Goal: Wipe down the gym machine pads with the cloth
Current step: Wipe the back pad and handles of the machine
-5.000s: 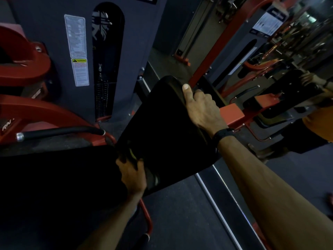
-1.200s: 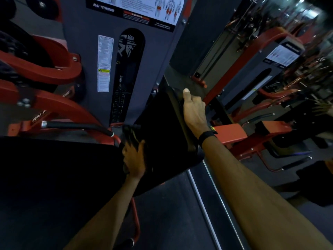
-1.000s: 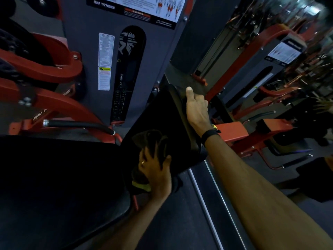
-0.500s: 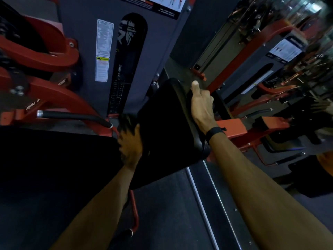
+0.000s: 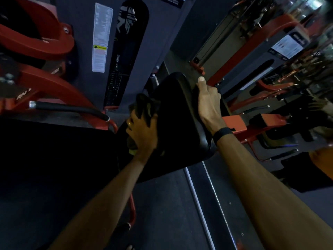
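A black upright back pad (image 5: 177, 120) of the gym machine stands in the middle of the view. My left hand (image 5: 142, 131) presses a dark cloth (image 5: 144, 107) against the pad's left edge, fingers curled round the bunched fabric. A yellow-green bit of the cloth shows below the palm. My right hand (image 5: 209, 105) grips the pad's right edge near the top, thumb up along the rim. A wide black seat pad (image 5: 54, 159) lies at the lower left.
Red frame arms (image 5: 45, 83) and a black handle bar (image 5: 68, 109) sit at the left. The grey weight-stack tower (image 5: 129, 51) rises behind the pad. More red machines (image 5: 261, 73) fill the right. A metal floor rail (image 5: 203, 204) runs below the pad.
My left hand with the cloth has moved up and down along the pad's left side and is now slightly right of where it was. My right hand has kept its grip on the right edge.
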`<control>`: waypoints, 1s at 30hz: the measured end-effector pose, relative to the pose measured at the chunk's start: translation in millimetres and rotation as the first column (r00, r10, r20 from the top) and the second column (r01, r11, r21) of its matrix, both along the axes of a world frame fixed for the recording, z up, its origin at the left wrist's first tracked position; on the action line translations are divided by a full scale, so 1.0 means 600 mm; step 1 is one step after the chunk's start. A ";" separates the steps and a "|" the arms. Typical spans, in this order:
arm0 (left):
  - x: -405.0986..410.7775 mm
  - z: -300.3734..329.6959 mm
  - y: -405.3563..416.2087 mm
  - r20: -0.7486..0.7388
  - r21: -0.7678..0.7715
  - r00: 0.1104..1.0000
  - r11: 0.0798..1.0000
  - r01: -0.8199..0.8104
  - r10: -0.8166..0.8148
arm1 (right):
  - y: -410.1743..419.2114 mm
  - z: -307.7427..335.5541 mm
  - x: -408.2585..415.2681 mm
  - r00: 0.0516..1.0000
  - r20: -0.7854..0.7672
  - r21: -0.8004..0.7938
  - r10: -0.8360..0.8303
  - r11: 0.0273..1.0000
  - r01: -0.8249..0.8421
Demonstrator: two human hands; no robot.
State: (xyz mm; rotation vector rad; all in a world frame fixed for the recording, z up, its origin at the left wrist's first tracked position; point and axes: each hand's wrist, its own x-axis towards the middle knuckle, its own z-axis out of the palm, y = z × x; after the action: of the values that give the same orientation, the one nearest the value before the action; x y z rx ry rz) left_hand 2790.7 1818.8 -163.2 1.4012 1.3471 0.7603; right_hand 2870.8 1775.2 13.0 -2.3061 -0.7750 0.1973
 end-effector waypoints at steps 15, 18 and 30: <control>-0.089 -0.283 -0.019 -0.183 -0.453 0.981 0.891 -0.025 -0.065 | 0.007 -0.002 0.003 1.000 0.022 0.008 0.020 1.000 -0.020; -0.105 -0.243 -0.065 -0.162 -0.439 0.985 0.898 -0.023 -0.054 | 0.008 0.005 -0.001 1.000 0.001 0.002 0.021 1.000 -0.021; -0.008 -0.184 0.106 0.018 -0.202 1.000 0.979 0.016 -0.013 | 0.002 -0.004 0.006 0.991 0.079 -0.179 0.106 0.980 -0.091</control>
State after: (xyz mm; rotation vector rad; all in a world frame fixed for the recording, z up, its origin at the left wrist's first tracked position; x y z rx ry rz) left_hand 2786.1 1882.3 -273.6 1.2398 1.3601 0.6054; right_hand 2874.2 1776.5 10.4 -2.4572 -0.9515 0.2170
